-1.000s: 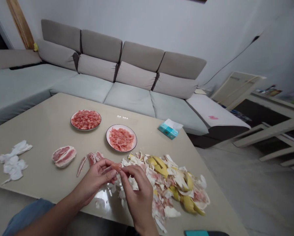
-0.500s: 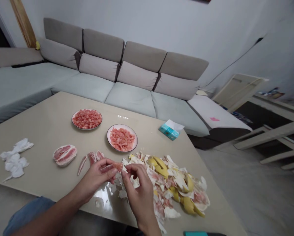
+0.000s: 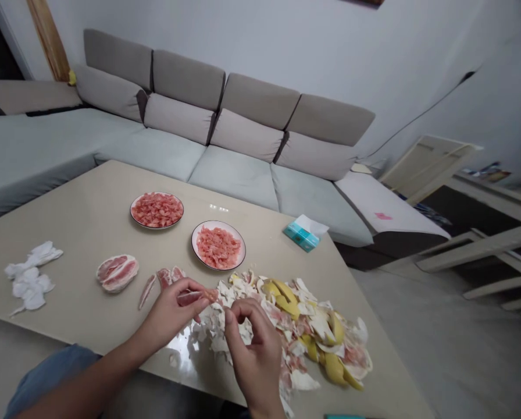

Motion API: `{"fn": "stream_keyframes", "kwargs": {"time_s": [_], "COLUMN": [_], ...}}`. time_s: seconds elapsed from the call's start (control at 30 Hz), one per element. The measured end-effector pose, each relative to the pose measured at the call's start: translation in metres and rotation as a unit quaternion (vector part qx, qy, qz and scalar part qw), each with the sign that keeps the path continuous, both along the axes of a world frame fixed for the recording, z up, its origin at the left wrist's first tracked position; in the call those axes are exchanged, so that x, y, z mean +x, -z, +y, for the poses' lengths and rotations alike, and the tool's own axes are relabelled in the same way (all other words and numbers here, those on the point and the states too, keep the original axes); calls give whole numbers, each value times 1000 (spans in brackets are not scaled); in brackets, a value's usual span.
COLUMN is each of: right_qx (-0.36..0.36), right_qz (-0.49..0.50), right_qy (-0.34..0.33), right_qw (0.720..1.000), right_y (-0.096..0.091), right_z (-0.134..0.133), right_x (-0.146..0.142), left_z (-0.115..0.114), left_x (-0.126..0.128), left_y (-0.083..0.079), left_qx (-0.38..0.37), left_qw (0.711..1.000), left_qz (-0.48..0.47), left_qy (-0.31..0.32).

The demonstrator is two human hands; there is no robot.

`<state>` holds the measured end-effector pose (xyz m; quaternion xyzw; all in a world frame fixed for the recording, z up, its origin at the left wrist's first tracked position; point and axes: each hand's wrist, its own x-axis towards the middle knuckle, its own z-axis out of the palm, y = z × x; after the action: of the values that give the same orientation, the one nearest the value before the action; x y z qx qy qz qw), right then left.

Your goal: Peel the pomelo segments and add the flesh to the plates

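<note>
My left hand [image 3: 173,311] pinches a pink pomelo segment [image 3: 202,296] over the beige table's [image 3: 77,221] near edge. My right hand [image 3: 252,343] hovers just to the right of it, fingers curled in a pinch over a heap of white and yellow pomelo peel [image 3: 299,326]; what the fingertips hold is too small to name. Left of my left hand lie loose segments [image 3: 164,279] and a larger pomelo chunk [image 3: 116,272]. Farther back stand two plates of peeled pulp: a near plate [image 3: 218,245] and a far plate [image 3: 156,210].
Crumpled white tissues [image 3: 30,278] lie at the table's left. A teal tissue pack [image 3: 304,233] sits near the far right edge. A grey sectional sofa [image 3: 225,163] wraps behind the table. Pale wooden furniture [image 3: 474,233] stands on the floor at right.
My right hand has drawn back from the segment, down and toward me, over the peel heap. The left hand keeps the segment. The view shifted slightly.
</note>
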<state>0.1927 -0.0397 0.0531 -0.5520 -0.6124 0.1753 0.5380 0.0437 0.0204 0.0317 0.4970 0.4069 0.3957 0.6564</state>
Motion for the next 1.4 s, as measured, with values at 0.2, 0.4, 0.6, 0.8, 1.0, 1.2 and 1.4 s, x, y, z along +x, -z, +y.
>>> {"fn": "stream_keyframes", "kwargs": {"time_s": [0.2, 0.4, 0.6, 0.8, 1.0, 1.2, 1.4], "right_qx": [-113, -180, -206, -240, -240, -230, -195], "right_qz": [134, 283, 280, 239, 198, 265, 93], "right_qy": [-32, -91, -107, -119, -119, -119, -76], "right_qw": [984, 938, 932, 933, 943, 929, 973], "right_y": [2, 7, 13, 14, 17, 25, 27], "right_z": [3, 9, 10, 12, 13, 10, 20], "right_x": [8, 12, 13, 7, 1, 3, 24], "left_z": [0, 0, -5, -10, -10, -8, 13], "left_x": [-5, -6, -3, 2, 4, 4, 0], "left_y": [3, 1, 1, -2, -2, 6, 7], "left_qx": [-86, -199, -189, -133, -112, -86, -42], "left_qw": [991, 956, 954, 967, 982, 987, 993], "left_qz": [-95, -210, -229, -213, -152, -133, -67], "left_qy": [41, 48, 49, 36, 0, -37, -87]}}
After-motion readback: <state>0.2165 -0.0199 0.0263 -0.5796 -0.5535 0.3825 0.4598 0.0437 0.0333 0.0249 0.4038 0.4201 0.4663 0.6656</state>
